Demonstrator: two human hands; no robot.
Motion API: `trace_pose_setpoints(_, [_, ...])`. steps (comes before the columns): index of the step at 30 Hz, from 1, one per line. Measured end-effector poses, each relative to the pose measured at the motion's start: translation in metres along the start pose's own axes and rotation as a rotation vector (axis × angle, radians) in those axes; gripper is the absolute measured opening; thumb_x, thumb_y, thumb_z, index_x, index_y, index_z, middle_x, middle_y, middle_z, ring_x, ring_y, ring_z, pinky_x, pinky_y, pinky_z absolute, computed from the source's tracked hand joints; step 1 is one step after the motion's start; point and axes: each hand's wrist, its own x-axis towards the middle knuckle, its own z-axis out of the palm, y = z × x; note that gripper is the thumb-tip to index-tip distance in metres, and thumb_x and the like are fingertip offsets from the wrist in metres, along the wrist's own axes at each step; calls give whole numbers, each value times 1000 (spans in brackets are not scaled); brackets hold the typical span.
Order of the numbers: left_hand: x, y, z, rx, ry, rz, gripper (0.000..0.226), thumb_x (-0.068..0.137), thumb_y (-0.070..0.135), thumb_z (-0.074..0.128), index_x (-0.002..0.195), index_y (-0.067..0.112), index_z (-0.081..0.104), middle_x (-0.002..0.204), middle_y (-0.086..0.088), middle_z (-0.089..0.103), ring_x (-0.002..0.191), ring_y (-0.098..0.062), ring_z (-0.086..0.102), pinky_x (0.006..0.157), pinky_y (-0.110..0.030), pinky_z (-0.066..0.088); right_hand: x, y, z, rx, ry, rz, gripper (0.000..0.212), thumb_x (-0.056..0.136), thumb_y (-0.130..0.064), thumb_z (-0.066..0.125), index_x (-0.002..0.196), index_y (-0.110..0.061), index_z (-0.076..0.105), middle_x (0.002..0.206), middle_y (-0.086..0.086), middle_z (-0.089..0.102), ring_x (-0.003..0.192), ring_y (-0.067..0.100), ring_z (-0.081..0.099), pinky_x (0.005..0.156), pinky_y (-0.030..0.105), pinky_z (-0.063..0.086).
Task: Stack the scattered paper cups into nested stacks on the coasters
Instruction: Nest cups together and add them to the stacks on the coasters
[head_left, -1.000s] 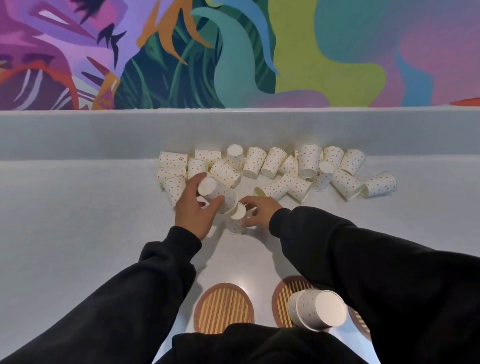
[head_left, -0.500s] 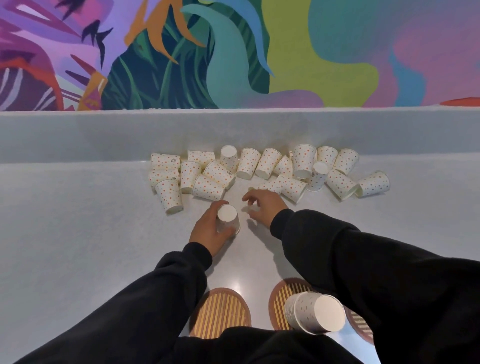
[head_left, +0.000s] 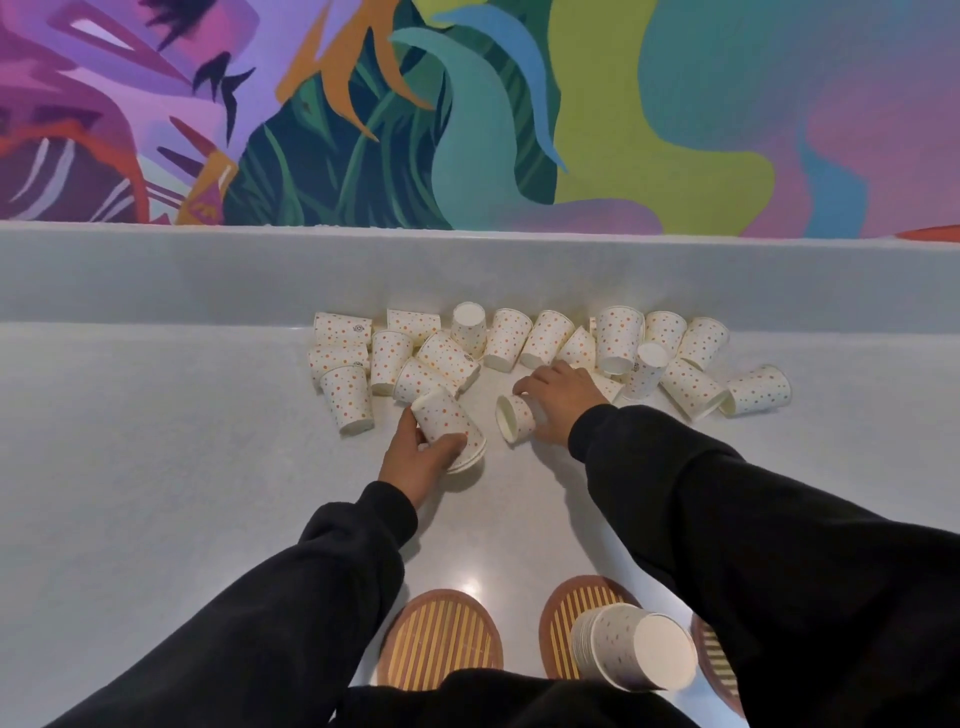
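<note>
White dotted paper cups (head_left: 545, 343) lie scattered, mostly on their sides. A nested stack (head_left: 636, 647) stands upside down on the middle coaster (head_left: 558, 623); the left coaster (head_left: 439, 639) is bare.

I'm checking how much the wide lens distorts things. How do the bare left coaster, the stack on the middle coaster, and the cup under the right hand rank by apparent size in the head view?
1. Bare left coaster and stack: alike, and both nearest the camera, so unranked.
2. Cup under the right hand: smallest, though farther away.

A pale counter (head_left: 156, 467) bears scattered dotted cups (head_left: 545, 338) and bamboo coasters (head_left: 439, 639) — apparently three.
</note>
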Motion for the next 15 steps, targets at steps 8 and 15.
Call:
trace_pose_setpoints(8, [-6, 9, -11, -14, -18, -26, 49, 88, 26, 76, 129, 24, 48, 119, -6, 70, 105, -24, 69, 84, -44, 59, -16, -10, -23, 597, 115, -44, 65, 77, -32, 81, 131, -33, 47, 126, -6, 64, 109, 20, 62, 89, 37, 53])
trace_pose_setpoints(15, [-11, 14, -16, 16, -22, 15, 39, 82, 55, 65, 116, 36, 68, 115, -1, 72, 109, -31, 64, 84, -40, 49, -27, -9, -50, 604, 143, -159, 60, 76, -24, 86, 131, -34, 63, 128, -20, 58, 116, 5, 51, 105, 34, 42])
